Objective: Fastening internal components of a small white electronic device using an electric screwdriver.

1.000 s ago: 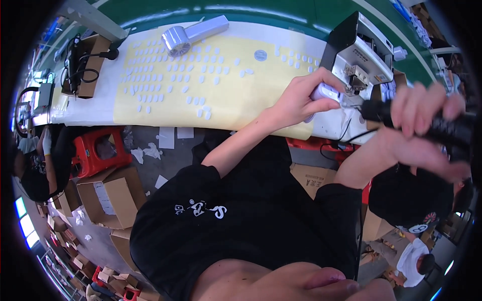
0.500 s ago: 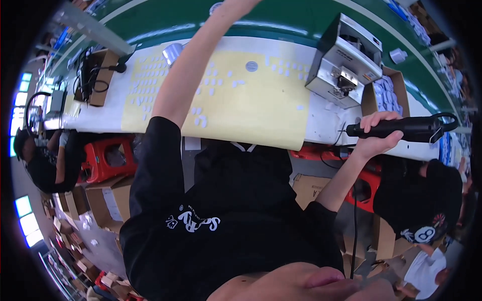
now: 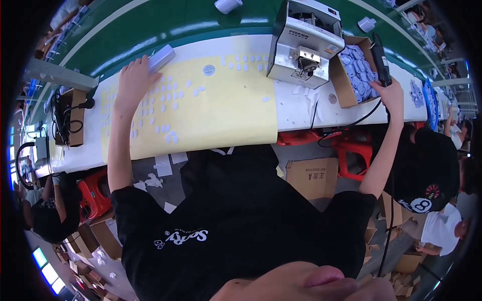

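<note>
My left hand (image 3: 134, 83) is closed round the near end of a white cylindrical piece (image 3: 163, 56) at the far left edge of the yellow sheet (image 3: 226, 120). On the right, my right hand (image 3: 391, 95) grips a black electric screwdriver (image 3: 380, 62), which stands nearly upright with its body above the hand. The fingertips of that hand are at the right edge of a cardboard box (image 3: 343, 86) full of pale lilac-white plastic pieces (image 3: 357, 67). Whether they touch the pieces I cannot tell. Rows of small white parts (image 3: 165, 95) lie on the sheet.
A grey metal machine (image 3: 301, 45) stands left of the box. Beyond the table runs a green belt (image 3: 186, 20) with white cup-like pieces (image 3: 228, 5). A box of black cables (image 3: 78, 100) is at far left. Red stools (image 3: 351, 150) and co-workers flank me.
My left hand has come back from the far side to the white piece at the sheet's edge. The screwdriver has swung from level to nearly upright beside the box. The view has shifted.
</note>
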{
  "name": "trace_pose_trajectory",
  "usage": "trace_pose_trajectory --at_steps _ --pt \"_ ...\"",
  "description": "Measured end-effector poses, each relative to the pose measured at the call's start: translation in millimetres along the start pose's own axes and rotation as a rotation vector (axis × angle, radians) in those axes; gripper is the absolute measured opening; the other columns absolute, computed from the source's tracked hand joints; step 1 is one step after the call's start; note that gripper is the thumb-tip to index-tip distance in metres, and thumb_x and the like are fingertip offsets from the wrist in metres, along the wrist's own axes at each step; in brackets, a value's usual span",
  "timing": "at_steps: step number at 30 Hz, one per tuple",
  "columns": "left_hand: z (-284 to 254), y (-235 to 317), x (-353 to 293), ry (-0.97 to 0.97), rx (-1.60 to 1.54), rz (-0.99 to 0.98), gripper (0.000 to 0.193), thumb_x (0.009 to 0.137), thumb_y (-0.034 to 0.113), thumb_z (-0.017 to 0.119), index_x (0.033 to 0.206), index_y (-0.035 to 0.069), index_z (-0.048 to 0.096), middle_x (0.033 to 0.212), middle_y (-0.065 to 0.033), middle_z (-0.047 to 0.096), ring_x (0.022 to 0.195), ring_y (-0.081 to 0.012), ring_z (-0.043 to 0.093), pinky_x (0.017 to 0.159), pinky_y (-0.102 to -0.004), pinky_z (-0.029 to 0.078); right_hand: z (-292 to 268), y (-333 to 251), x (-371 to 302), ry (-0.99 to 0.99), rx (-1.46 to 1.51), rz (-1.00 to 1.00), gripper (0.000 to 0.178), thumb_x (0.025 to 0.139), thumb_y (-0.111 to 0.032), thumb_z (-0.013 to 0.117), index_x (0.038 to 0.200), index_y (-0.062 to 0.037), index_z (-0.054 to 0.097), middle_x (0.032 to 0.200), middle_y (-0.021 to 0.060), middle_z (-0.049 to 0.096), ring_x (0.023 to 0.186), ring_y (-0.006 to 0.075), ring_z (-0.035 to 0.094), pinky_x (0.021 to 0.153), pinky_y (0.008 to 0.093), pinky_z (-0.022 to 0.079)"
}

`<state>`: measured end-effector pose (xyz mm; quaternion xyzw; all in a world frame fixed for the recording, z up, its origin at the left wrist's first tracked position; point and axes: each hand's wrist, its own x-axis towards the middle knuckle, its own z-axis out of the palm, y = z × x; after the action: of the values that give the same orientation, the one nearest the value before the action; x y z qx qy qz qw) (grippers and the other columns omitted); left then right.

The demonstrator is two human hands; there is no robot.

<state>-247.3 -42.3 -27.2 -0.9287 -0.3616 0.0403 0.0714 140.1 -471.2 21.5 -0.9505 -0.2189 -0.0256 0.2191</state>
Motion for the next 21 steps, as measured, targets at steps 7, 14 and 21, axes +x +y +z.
trace_pose_trajectory --at_steps 7,14,21 --pt "-4.3 0.6 -18.5 0.019 -0.154 -0.114 0.054 0.081 0.032 0.060 0.121 -0.002 0.045 0.114 -0.0126 0.054 0.111 -0.0272 0.048 0.099 -0.0407 0.034 22.5 7.3 2.3 -0.047 -0.518 -0.090 0.042 0.063 -0.024 0.074 0.095 0.0001 0.060 0.079 0.0186 0.065 0.074 0.0315 0.065 0.065 0.0383 0.050" --pt "9.2 9.2 -17.9 0.388 0.003 0.197 0.045 0.082 0.024 0.060 0.119 0.002 0.047 0.115 -0.0121 0.053 0.111 -0.0261 0.048 0.106 -0.0423 0.024 16.6 19.9 9.8 -0.080 -0.477 -0.034 0.048 0.067 -0.023 0.071 0.109 -0.0042 0.057 0.093 0.0203 0.064 0.089 0.0368 0.061 0.078 0.0428 0.049" --pt "17.6 45.0 14.5 0.236 -0.130 0.275 0.046 0.082 0.026 0.061 0.119 0.002 0.046 0.109 -0.0110 0.056 0.104 -0.0245 0.054 0.092 -0.0356 0.041 13.3 13.5 -10.6 -0.015 -0.418 -0.102 0.042 0.068 -0.020 0.070 0.103 -0.0011 0.058 0.086 0.0183 0.064 0.080 0.0342 0.061 0.075 0.0377 0.049"
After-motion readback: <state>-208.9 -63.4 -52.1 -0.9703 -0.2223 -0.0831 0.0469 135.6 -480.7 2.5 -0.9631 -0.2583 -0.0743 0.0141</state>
